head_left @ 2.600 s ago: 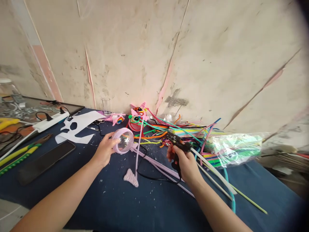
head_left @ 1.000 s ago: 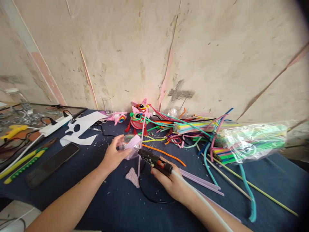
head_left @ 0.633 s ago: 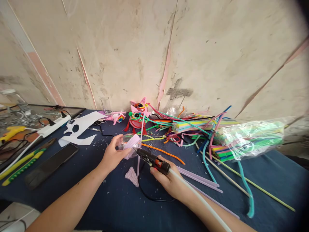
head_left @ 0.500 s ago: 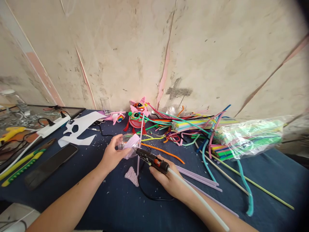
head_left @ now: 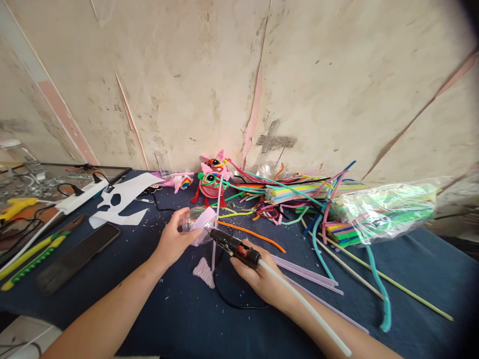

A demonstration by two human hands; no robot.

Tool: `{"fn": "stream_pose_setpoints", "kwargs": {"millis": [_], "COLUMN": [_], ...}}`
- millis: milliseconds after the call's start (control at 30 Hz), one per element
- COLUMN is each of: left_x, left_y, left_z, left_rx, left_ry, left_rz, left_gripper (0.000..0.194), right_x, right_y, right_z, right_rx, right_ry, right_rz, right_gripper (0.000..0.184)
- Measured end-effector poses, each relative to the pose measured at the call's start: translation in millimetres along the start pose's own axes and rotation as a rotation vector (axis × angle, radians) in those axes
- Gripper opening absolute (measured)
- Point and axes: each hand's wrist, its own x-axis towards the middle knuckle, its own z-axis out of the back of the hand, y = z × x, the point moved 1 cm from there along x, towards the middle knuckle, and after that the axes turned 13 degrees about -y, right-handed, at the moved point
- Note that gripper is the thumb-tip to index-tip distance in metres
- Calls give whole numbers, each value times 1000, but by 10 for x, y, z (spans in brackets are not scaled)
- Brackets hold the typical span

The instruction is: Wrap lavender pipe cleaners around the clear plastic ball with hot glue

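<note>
My left hand [head_left: 175, 238] is closed around a clear plastic ball [head_left: 191, 217] partly wrapped with lilac pipe cleaner [head_left: 204, 222]. One lilac strand [head_left: 218, 209] stands up from it and another length hangs below. In my right hand [head_left: 258, 271] is a black hot glue gun [head_left: 236, 248], a long white glue stick [head_left: 303, 299] sticking out of its back. The gun's nozzle is at the lilac wrap; whether it touches cannot be made out. Just below the ball, a small lilac fan-shaped piece [head_left: 204, 272] lies on the dark blue cloth [head_left: 179, 319].
Finished pipe-cleaner figures [head_left: 211, 185] stand by the wall. Bundles of coloured pipe cleaners [head_left: 385, 209], some bagged, spread across the right. At left lie a phone [head_left: 78, 257], green-yellow pliers [head_left: 37, 254], cut white paper [head_left: 130, 199], a power strip [head_left: 82, 196] and a yellow glue gun [head_left: 17, 207].
Almost nothing differs. The view has shifted very slightly, while both hands keep the same hold on the ball and the glue gun.
</note>
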Motion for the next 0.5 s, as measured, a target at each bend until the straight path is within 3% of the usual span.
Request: {"fn": "stream_pose_setpoints", "kwargs": {"millis": [500], "left_x": [4], "left_y": [0], "left_z": [2], "left_rx": [20], "left_ry": [5], "left_rz": [-1], "left_gripper": [68], "right_x": [3], "right_y": [-2], "right_z": [-1], "right_rx": [-23], "right_ry": [15], "right_rz": [-15], "right_gripper": [23]}}
